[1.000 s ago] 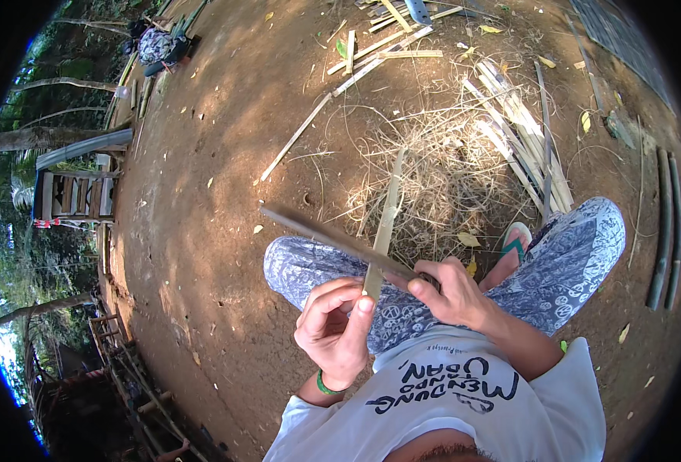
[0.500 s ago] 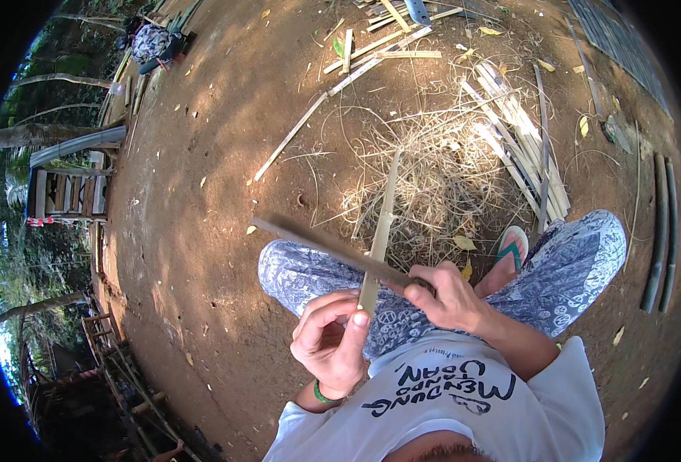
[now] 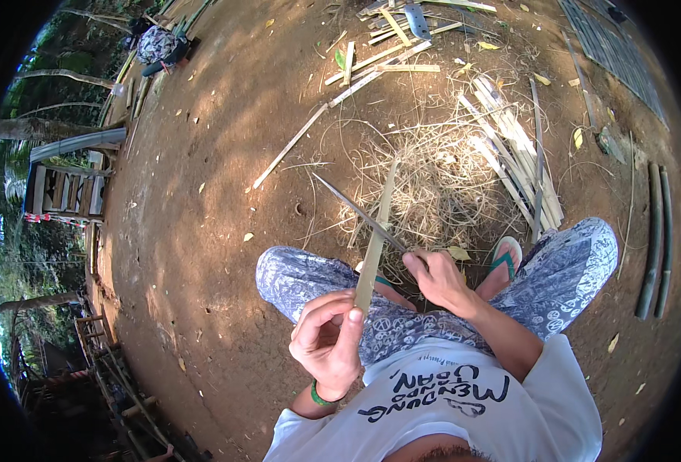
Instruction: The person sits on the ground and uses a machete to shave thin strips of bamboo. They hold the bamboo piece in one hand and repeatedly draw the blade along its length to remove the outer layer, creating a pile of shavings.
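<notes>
Between thumb and fingers, my left hand [image 3: 329, 339] pinches the near end of a flat, pale bamboo strip [image 3: 377, 240]. The strip points away from me, over a heap of shavings. My right hand [image 3: 437, 279] is closed round the handle of a long, narrow-bladed knife [image 3: 357, 211]; the handle is mostly hidden in the fist. Its dark blade slants up to the left and crosses the strip near the strip's middle. A green band circles my left wrist.
Thin curled shavings [image 3: 441, 185] lie heaped before my feet. Split bamboo strips [image 3: 514, 146] form a bundle to their right, with more strips [image 3: 390, 50] farther off. Two dark poles [image 3: 655, 239] lie at the far right. A wooden structure [image 3: 71, 189] stands at the left.
The knife blade has swung to point farther away from me, and my right hand has shifted slightly forward along the strip. My left hand keeps its pinch on the strip's near end.
</notes>
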Demonstrator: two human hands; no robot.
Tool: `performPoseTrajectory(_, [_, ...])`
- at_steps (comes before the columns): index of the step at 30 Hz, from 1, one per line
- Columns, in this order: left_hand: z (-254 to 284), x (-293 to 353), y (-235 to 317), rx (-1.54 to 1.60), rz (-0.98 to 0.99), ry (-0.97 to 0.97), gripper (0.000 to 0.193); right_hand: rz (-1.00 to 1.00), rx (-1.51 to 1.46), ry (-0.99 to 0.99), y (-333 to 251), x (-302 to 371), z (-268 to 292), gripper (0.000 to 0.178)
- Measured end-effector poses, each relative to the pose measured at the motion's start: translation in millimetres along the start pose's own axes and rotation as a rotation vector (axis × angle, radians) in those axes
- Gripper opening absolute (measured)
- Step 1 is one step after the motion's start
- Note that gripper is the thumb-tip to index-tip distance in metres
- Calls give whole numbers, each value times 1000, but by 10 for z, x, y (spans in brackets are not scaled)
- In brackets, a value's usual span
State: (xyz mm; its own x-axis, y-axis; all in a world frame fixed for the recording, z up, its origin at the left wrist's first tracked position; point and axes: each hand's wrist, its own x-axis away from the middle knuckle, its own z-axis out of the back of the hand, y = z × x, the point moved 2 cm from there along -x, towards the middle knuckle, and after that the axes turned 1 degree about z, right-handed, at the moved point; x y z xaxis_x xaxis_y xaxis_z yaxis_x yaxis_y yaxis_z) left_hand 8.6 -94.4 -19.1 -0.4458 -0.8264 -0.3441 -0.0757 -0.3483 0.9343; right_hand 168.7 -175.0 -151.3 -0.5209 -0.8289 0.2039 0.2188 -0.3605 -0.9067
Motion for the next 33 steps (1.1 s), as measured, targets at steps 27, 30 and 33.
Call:
performPoseTrajectory(27, [288, -20, -285, 154, 43, -247, 36, -2, -148, -25, 180, -130, -204, 63])
performPoseTrajectory(30, [307, -45, -293, 149, 65, -272, 37, -234, -356, -224, 150, -91, -149, 64])
performPoseTrajectory(33, [301, -44, -303, 171, 62, -271, 37, 32, -163, -96, -277, 78, -38, 54])
